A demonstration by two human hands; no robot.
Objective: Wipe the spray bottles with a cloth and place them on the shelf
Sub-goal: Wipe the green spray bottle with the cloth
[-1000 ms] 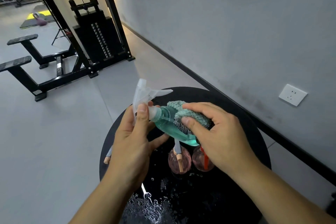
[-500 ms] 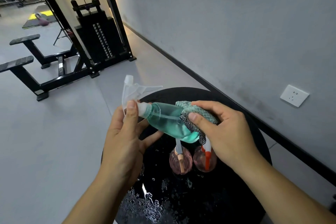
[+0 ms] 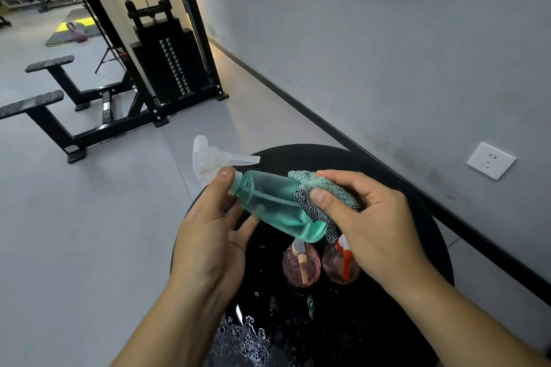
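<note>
A teal spray bottle (image 3: 274, 205) with a clear trigger head lies tilted in the air above the round black table (image 3: 417, 217). My left hand (image 3: 208, 235) grips its neck just below the trigger head. My right hand (image 3: 372, 217) pinches a green cloth (image 3: 322, 188) with a mesh backing, wrapped round the bottle's lower end. Two pink spray bottles stand upright on the table below: one with a tan trigger (image 3: 301, 262), one with a red trigger (image 3: 341, 265). No shelf is in view.
Water drops (image 3: 247, 337) lie on the near part of the table. A grey wall with a white socket (image 3: 490, 160) runs on the right. A black cable weight machine (image 3: 167, 62) and benches (image 3: 44, 98) stand on the grey floor at the left.
The bottle has swung flatter, its trigger head moving left and away. My right hand with the cloth has slid down the body toward the base. The red trigger has come into sight.
</note>
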